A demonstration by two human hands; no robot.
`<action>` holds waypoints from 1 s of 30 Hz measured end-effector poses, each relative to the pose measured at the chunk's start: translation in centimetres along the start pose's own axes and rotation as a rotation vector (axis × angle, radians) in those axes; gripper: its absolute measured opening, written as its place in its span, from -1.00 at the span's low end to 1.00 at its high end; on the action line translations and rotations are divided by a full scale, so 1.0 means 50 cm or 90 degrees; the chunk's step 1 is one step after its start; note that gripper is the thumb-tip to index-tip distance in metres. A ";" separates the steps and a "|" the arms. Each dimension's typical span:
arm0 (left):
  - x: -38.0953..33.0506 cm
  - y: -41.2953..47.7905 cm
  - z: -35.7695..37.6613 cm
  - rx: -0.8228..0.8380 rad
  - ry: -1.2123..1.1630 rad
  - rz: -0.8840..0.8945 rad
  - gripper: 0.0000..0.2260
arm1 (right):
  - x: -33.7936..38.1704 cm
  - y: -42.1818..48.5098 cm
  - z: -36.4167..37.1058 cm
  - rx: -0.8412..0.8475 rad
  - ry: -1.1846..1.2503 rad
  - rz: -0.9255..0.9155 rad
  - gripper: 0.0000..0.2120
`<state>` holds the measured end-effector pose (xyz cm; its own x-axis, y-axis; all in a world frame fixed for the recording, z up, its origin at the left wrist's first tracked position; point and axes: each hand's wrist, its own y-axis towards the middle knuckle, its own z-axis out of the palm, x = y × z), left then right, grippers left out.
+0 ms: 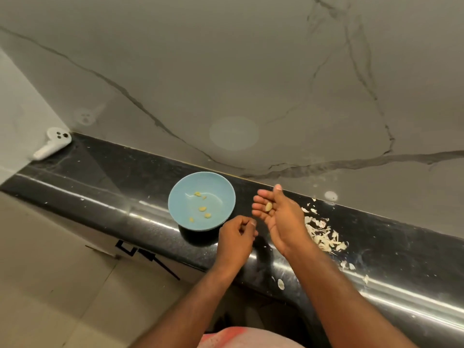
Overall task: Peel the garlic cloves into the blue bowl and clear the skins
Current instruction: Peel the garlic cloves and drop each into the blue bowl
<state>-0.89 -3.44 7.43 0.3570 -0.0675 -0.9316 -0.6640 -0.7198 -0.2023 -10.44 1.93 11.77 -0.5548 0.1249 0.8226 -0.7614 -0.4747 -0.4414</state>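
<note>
Head view: clove [268, 206] on flat right hand [280, 219]; left hand [234, 237] curled, contents unclear.

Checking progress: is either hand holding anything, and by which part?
A peeled garlic clove rests ungripped on fingers of the open right hand. The left hand is curled; contents cannot be told.

Two bare forearms [334, 285], pale garment [246, 339] — smudged pink-red
</note>
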 end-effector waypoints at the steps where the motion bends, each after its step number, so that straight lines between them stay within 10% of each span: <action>1: 0.016 0.007 0.003 -0.001 -0.016 -0.030 -0.84 | -0.005 0.007 0.029 0.010 -0.027 -0.003 -0.60; 11: 0.088 0.019 0.019 0.018 -0.001 -0.020 -0.71 | -0.048 0.039 0.115 0.087 -0.187 0.007 -0.70; 23: 0.081 0.049 0.103 0.120 0.037 0.095 -0.82 | 0.011 -0.011 -0.130 -0.168 -0.244 -0.204 -0.68; 28: 0.096 0.056 0.112 0.106 0.055 0.133 -0.92 | 0.029 -0.031 -0.202 -0.056 -0.498 -0.079 -0.48; 30: 0.098 0.055 0.114 0.111 0.068 0.151 -0.91 | 0.037 -0.041 -0.218 -0.146 -0.469 -0.146 -0.72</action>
<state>-4.69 -1.81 0.58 0.2389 -0.2980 -0.9242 -0.8363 -0.5468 -0.0398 -13.56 12.62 10.32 -0.0743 -0.4469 0.8915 -0.9239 -0.3057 -0.2302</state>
